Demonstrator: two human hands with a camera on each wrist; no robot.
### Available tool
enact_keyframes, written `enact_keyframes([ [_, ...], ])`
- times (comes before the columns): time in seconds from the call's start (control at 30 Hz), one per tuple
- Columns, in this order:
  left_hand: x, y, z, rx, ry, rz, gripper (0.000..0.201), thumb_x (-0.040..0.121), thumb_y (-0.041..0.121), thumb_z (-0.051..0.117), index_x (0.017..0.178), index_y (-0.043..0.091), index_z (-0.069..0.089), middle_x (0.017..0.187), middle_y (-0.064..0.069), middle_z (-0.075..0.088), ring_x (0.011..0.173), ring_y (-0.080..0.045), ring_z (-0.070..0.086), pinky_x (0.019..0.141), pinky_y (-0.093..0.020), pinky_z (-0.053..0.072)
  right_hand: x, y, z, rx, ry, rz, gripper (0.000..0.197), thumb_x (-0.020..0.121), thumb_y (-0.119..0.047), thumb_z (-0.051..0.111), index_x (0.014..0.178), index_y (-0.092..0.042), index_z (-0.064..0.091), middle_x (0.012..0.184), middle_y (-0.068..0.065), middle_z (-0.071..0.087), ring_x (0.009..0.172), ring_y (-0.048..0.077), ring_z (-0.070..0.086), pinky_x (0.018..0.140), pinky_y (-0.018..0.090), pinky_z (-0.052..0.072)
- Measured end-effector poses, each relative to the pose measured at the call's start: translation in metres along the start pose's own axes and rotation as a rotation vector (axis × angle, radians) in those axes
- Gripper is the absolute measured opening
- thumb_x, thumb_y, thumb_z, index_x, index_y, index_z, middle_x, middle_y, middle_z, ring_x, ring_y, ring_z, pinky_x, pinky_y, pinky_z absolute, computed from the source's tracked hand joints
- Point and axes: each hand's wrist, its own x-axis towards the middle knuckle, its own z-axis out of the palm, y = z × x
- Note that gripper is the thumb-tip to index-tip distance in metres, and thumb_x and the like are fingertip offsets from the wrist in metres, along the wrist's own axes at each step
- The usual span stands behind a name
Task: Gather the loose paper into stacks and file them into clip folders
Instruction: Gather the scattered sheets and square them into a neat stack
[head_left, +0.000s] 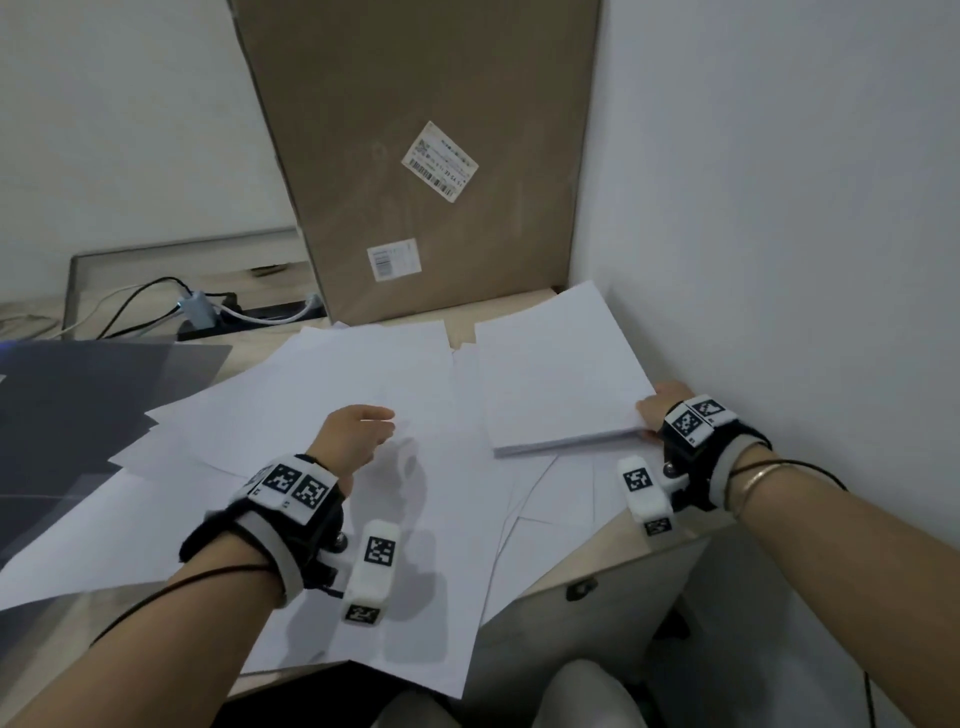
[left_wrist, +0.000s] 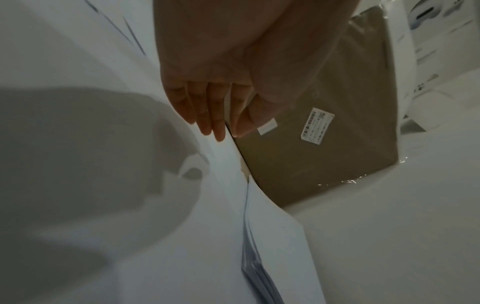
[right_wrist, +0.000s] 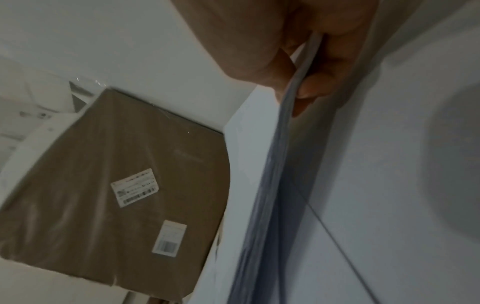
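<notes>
A squared stack of white paper (head_left: 558, 379) lies at the desk's right end, against the wall. My right hand (head_left: 660, 410) grips its near right corner, thumb on top and fingers under the edge; the right wrist view shows the stack's edge (right_wrist: 280, 164) pinched between them. Loose white sheets (head_left: 291, 467) are spread over the middle of the desk. Above them hovers my left hand (head_left: 363, 431), fingers straight and together (left_wrist: 210, 115), holding nothing. The left wrist view also shows the stack's edge (left_wrist: 255, 265) ahead.
A tall brown cardboard box (head_left: 431, 156) with labels leans against the wall behind the papers. Dark translucent folders (head_left: 72, 415) lie at the left. A power strip with cables (head_left: 228, 312) sits at the back left. The wall (head_left: 779, 234) closes off the right side.
</notes>
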Motion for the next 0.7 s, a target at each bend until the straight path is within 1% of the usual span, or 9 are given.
enact_keyframes([
  [0.1,-0.002,-0.012,-0.022,0.066,0.075,0.003,0.033,0.088,0.001,0.054,0.120,0.004,0.062,0.110,-0.011,0.058,0.098,-0.024,0.052,0.082,-0.028,0.039,-0.002,-0.008,0.005,0.051,-0.019,0.039,0.040,0.093,-0.016,0.052,0.130,0.000,0.050,0.135,0.019,0.050,0.124,0.031,0.050,0.080,0.012,0.046],
  [0.2,0.000,-0.024,-0.050,0.294,0.235,-0.030,0.040,0.085,0.014,0.059,0.125,0.013,0.058,0.125,-0.012,0.058,0.111,-0.031,0.054,0.098,-0.035,0.041,-0.006,-0.016,0.011,-0.027,0.139,0.076,0.051,0.091,-0.030,0.051,0.131,0.000,0.042,0.136,0.022,0.047,0.126,0.036,0.045,0.100,0.035,0.038],
  [0.3,0.004,-0.040,-0.079,0.730,0.329,-0.124,0.059,0.085,0.036,0.060,0.140,0.024,0.045,0.151,-0.018,0.031,0.141,-0.031,0.026,0.117,-0.038,0.017,-0.024,-0.026,0.021,-0.129,0.148,-0.111,0.059,0.090,-0.035,0.054,0.137,-0.003,0.040,0.143,0.017,0.043,0.133,0.031,0.040,0.107,0.034,0.032],
  [0.33,0.006,-0.046,-0.088,0.788,0.322,-0.162,0.066,0.084,0.042,0.060,0.143,0.024,0.039,0.155,-0.018,0.022,0.145,-0.032,0.016,0.118,-0.039,0.011,-0.035,-0.030,0.027,-0.113,0.065,-0.199,0.061,0.091,-0.032,0.054,0.142,-0.006,0.035,0.149,0.014,0.036,0.138,0.028,0.033,0.111,0.032,0.027],
  [0.4,0.009,-0.057,-0.100,0.858,0.279,-0.249,0.076,0.079,0.052,0.062,0.144,0.022,0.035,0.154,-0.019,0.019,0.144,-0.037,0.012,0.117,-0.044,0.011,-0.061,-0.035,0.040,-0.059,-0.138,-0.312,0.063,0.093,-0.027,0.053,0.148,-0.012,0.027,0.155,0.006,0.026,0.142,0.022,0.026,0.114,0.029,0.022],
  [0.5,0.006,-0.075,-0.096,0.878,0.242,-0.278,0.063,0.069,0.060,0.052,0.115,0.018,0.047,0.123,-0.017,0.041,0.124,-0.040,0.034,0.101,-0.045,0.026,-0.091,-0.042,0.069,-0.115,-0.380,-0.381,0.068,0.093,-0.032,0.053,0.150,-0.015,0.019,0.158,0.003,0.019,0.145,0.020,0.021,0.115,0.030,0.020],
  [0.57,0.000,-0.083,-0.086,0.916,0.211,-0.216,0.062,0.061,0.066,0.037,0.102,0.020,0.044,0.109,-0.013,0.043,0.107,-0.038,0.041,0.087,-0.045,0.030,-0.102,-0.046,0.085,-0.253,-0.451,-0.353,0.077,0.093,-0.041,0.050,0.152,-0.013,0.008,0.160,0.008,0.002,0.148,0.025,0.003,0.119,0.039,0.012],
  [0.63,-0.010,-0.079,-0.081,0.912,0.232,-0.206,0.066,0.073,0.066,0.042,0.120,0.020,0.044,0.128,-0.017,0.041,0.118,-0.041,0.038,0.097,-0.048,0.029,-0.105,-0.048,0.098,-0.374,-0.428,-0.306,0.081,0.093,-0.050,0.044,0.152,-0.016,-0.001,0.159,0.010,-0.013,0.147,0.030,-0.013,0.119,0.048,0.003],
  [0.7,-0.017,-0.072,-0.076,0.824,0.197,-0.249,0.079,0.082,0.064,0.049,0.144,0.019,0.030,0.148,-0.021,0.028,0.135,-0.043,0.028,0.110,-0.047,0.023,-0.108,-0.052,0.105,-0.400,-0.400,-0.285,0.081,0.093,-0.052,0.040,0.152,-0.017,-0.004,0.158,0.011,-0.017,0.146,0.032,-0.016,0.118,0.051,-0.001],
])
